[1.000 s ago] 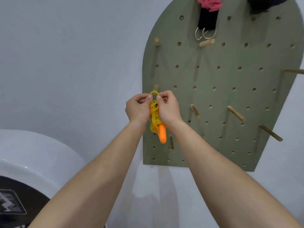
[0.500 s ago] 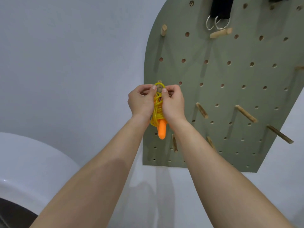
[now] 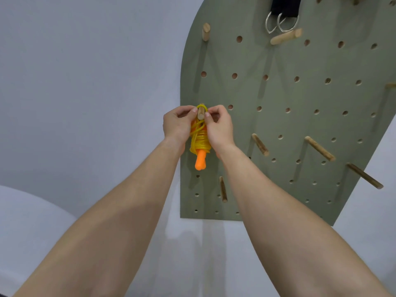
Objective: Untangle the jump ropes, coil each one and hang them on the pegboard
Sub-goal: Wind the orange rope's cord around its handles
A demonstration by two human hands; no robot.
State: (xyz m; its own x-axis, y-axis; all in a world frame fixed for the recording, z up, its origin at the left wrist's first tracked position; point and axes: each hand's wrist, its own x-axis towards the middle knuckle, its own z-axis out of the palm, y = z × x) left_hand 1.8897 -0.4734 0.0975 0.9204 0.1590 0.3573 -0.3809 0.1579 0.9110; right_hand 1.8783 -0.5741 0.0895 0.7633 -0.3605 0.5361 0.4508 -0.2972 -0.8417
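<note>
A yellow jump rope [image 3: 200,140], coiled into a tight bundle with an orange handle [image 3: 200,160] pointing down, hangs against the left edge of the green pegboard [image 3: 300,103]. Its top loop lies over a wooden peg [image 3: 200,113]. My left hand [image 3: 177,125] pinches the loop on the peg's left side. On the right side my right hand [image 3: 218,127] pinches the same loop. Both hands flank the bundle and hide its sides.
Other wooden pegs stick out of the board, among them one at the upper left [image 3: 206,32], one under two metal rings [image 3: 280,21] on a black strap, and several at the lower right [image 3: 319,148]. A white rounded object [image 3: 27,224] sits at the lower left.
The rope's top loop, held just in front of the peg before, now sits over the peg. The view has tilted down and drawn closer to the board.
</note>
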